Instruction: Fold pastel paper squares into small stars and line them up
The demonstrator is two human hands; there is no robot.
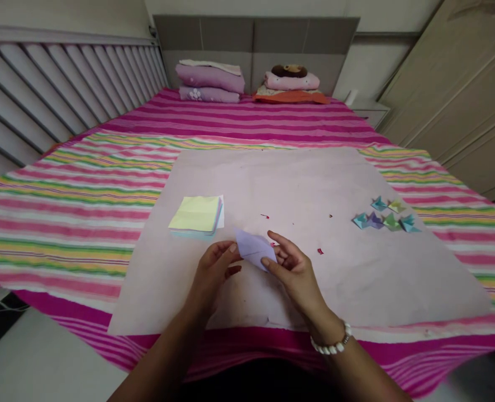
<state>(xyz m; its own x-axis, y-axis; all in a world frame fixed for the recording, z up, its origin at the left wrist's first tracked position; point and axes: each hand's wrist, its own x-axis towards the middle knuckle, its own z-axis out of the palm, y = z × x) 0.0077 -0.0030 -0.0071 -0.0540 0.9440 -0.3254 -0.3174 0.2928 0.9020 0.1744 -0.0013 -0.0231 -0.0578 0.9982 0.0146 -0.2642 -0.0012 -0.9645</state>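
Between my two hands is a folded piece of lilac paper (255, 249), raised a little above the large pale sheet (298, 178). My left hand (218, 265) pinches its left corner between thumb and fingers. On the right side, my right hand (291, 265) grips the paper with the thumb in front and fingers partly hidden behind it. A stack of coloured paper squares (196, 215), yellow on top, lies to the left. Several small folded paper shapes (375, 221) in blue, purple and green stand in a cluster at the right.
Small red scraps (320, 251) are scattered on the pale sheet. Under it is a striped bedspread (80, 218). Folded purple bedding (209, 81) and a pink pile (291, 82) rest by the headboard (256, 39). A railing (75, 84) runs along the left.
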